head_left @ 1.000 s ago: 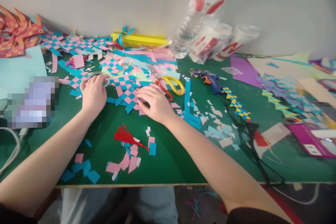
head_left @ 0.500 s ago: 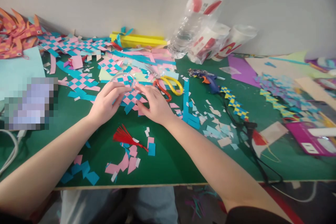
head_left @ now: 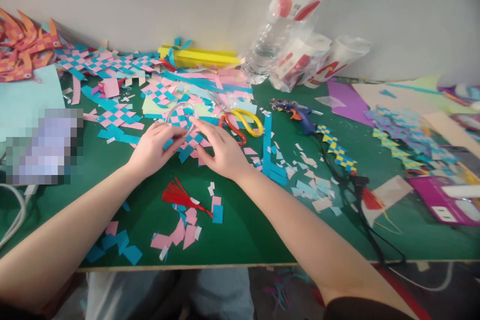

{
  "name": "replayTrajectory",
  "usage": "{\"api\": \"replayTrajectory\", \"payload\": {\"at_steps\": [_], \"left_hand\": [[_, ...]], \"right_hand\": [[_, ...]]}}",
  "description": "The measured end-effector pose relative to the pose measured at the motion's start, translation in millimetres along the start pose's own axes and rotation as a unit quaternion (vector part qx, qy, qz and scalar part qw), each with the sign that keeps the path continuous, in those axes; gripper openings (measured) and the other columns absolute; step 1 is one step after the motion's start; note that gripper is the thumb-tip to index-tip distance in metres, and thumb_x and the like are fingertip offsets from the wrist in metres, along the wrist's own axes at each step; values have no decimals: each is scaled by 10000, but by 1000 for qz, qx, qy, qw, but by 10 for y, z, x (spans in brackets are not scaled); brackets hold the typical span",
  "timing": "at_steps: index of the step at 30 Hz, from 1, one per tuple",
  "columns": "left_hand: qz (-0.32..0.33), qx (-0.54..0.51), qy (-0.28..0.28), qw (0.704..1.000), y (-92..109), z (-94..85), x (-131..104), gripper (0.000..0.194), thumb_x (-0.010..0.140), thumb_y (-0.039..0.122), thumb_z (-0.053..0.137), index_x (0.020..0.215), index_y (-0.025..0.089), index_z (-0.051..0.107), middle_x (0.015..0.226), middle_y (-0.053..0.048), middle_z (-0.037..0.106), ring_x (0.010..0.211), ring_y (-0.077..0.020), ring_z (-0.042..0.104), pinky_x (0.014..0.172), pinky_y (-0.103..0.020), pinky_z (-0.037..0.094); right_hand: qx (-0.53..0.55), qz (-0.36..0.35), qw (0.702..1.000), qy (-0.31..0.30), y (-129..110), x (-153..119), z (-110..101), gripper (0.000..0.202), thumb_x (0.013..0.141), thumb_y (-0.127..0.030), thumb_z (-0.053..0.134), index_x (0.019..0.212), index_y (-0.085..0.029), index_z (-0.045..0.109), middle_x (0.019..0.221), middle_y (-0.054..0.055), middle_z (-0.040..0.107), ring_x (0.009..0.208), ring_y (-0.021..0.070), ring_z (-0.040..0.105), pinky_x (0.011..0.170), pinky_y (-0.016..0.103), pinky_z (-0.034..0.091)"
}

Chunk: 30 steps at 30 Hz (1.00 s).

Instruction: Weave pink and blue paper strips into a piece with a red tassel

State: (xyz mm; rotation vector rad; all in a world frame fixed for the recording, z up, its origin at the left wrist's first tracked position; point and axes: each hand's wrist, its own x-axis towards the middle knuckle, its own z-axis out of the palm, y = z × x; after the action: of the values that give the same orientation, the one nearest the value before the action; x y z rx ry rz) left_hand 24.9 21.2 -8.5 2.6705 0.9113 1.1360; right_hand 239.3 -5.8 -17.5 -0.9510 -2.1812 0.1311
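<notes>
A clear ring that looks like a roll of clear tape (head_left: 182, 104) is tilted up above the pink-and-blue woven paper (head_left: 190, 141). My left hand (head_left: 155, 147) has its fingers closed on the ring's lower left edge. At the ring's right edge are the fingertips of my right hand (head_left: 221, 152), its thumb spread apart below them. Scissors (head_left: 247, 122) with yellow and red handles lie just beyond my right hand. Nearer the table's front edge is a red tassel (head_left: 179, 195) among pink, blue and white scraps.
A glue gun (head_left: 300, 112) with a black cable lies right of the scissors. Plastic-wrapped cups (head_left: 300, 60) lean by the wall. Orange woven fish (head_left: 22, 45) are piled at far left, above a blurred phone (head_left: 47, 147). A purple case (head_left: 442, 200) lies at right.
The clear ring is tipped more upright, and more of it shows between my hands. My right thumb and fingers are slightly further apart. The whole view has shifted slightly.
</notes>
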Motion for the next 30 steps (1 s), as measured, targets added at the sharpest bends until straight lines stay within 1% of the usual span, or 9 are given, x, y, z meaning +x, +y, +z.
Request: {"api": "replayTrajectory", "payload": {"at_steps": [1, 4, 7, 11, 16, 20, 24, 26, 30], "left_hand": [[11, 12, -4, 1000, -11, 1, 2, 91, 953, 241, 556, 988, 186, 619, 812, -1, 689, 770, -144, 639, 894, -337, 493], [7, 34, -16, 999, -43, 16, 1, 104, 951, 242, 544, 985, 191, 628, 778, 9, 696, 733, -140, 639, 979, -375, 445], [-3, 39, -18, 999, -64, 35, -8, 129, 949, 242, 533, 997, 195, 642, 755, 15, 703, 705, -134, 638, 995, -369, 443], [-28, 42, -9, 999, -66, 38, -10, 163, 949, 269, 523, 961, 196, 667, 769, 4, 726, 707, -142, 650, 962, -351, 474], [-73, 43, -8, 996, -39, 10, 5, 217, 947, 321, 511, 947, 198, 689, 734, -5, 728, 744, -168, 662, 906, -342, 495], [-94, 55, -4, 994, -46, 4, 6, 230, 935, 322, 505, 953, 195, 696, 722, -9, 711, 705, -162, 650, 835, -317, 513], [-95, 43, 26, 994, -79, 14, -5, 221, 904, 295, 515, 939, 178, 699, 726, -29, 700, 673, -172, 642, 757, -313, 523], [-94, 36, 25, 995, -80, 17, -5, 225, 909, 305, 511, 936, 181, 697, 724, -27, 699, 666, -171, 639, 754, -317, 526], [-81, 31, -4, 996, -47, 14, 2, 224, 935, 329, 509, 926, 193, 686, 728, -12, 714, 695, -161, 644, 817, -323, 519]], "right_hand": [[-6, 1, 1000, 5, 1, 2, 0, 602, 963, -205, 428, 1521, -291, 218, 1411, 83, 558, 1261, 250, 565, 1023, 480, 502], [-23, 1, 999, 22, 17, 6, 16, 564, 968, -222, 428, 1502, -276, 256, 1359, 86, 596, 1224, 258, 586, 1025, 503, 488], [-34, -7, 998, 45, 34, 6, 33, 528, 965, -225, 440, 1474, -260, 301, 1307, 93, 624, 1192, 264, 601, 1026, 515, 475], [-24, -8, 998, 63, 17, 4, 13, 508, 946, -190, 451, 1438, -251, 339, 1270, 96, 637, 1185, 248, 605, 1013, 494, 491], [16, -34, 999, 21, -81, 14, -13, 446, 910, -131, 459, 1348, -209, 435, 1385, 118, 575, 1296, 232, 536, 1069, 468, 468], [54, 9, 998, 6, -212, 14, 22, 414, 915, -152, 451, 1323, -222, 454, 1379, 107, 580, 1300, 221, 535, 1079, 476, 464], [70, -9, 997, 14, -301, 0, 58, 396, 901, -164, 480, 1294, -217, 474, 1242, 98, 657, 1218, 221, 587, 1033, 458, 501], [75, -12, 997, 15, -305, -3, 60, 416, 899, -152, 474, 1307, -226, 453, 1285, 100, 631, 1244, 222, 567, 1045, 474, 489], [86, 19, 996, 30, -266, 1, 52, 440, 901, -145, 477, 1328, -235, 419, 1386, 121, 543, 1327, 231, 493, 1089, 507, 449]]}}
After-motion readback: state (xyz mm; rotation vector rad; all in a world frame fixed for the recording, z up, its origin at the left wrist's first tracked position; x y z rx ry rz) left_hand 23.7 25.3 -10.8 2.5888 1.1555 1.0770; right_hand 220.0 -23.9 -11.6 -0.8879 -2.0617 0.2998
